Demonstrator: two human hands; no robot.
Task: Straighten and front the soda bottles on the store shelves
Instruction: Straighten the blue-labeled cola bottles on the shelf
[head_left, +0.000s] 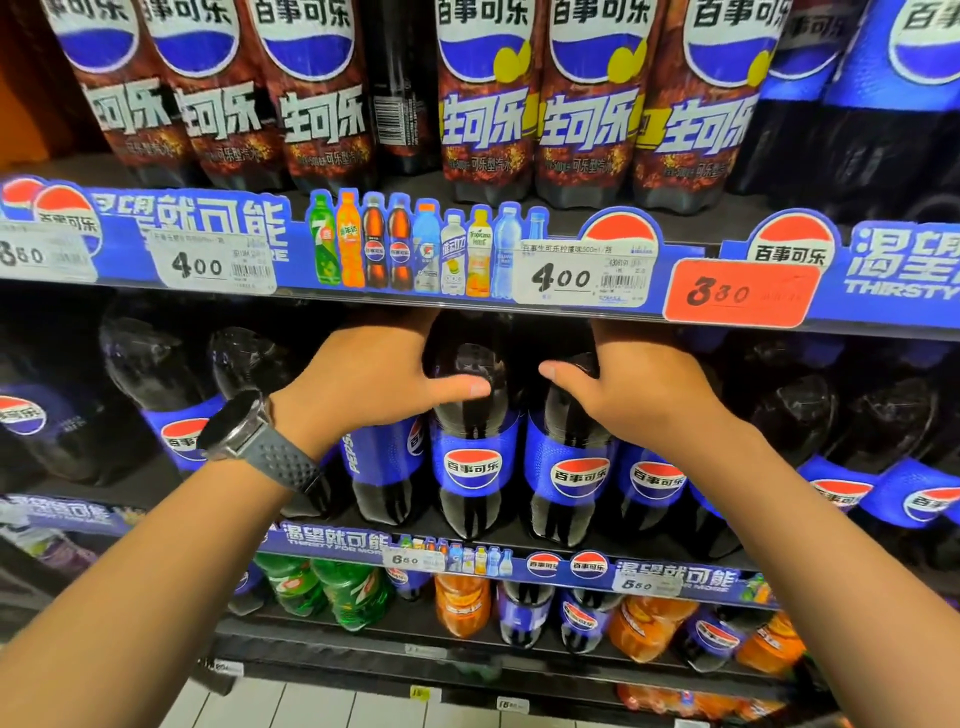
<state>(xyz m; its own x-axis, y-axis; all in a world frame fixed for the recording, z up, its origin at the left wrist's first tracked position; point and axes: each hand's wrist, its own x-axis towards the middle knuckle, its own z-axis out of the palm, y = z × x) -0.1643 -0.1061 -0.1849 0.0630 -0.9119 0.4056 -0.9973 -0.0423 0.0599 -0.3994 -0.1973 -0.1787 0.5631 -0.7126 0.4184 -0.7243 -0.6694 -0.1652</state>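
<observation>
The middle shelf (332, 540) is carrying a row of upright bottles, long axes vertical. The centre bottle (474, 431) and right bottle (566, 467) are facing front. The left bottle (379, 462) is showing its label sideways. The left hand (363, 379) is sitting directly over that turned bottle, nearer to it than the right hand (639, 389). The left thumb (457, 388) is lying across the centre bottle's shoulder, and the right thumb (561, 373) across the right bottle's. The fingers are reaching behind the necks, hidden, so their grip cannot be told.
</observation>
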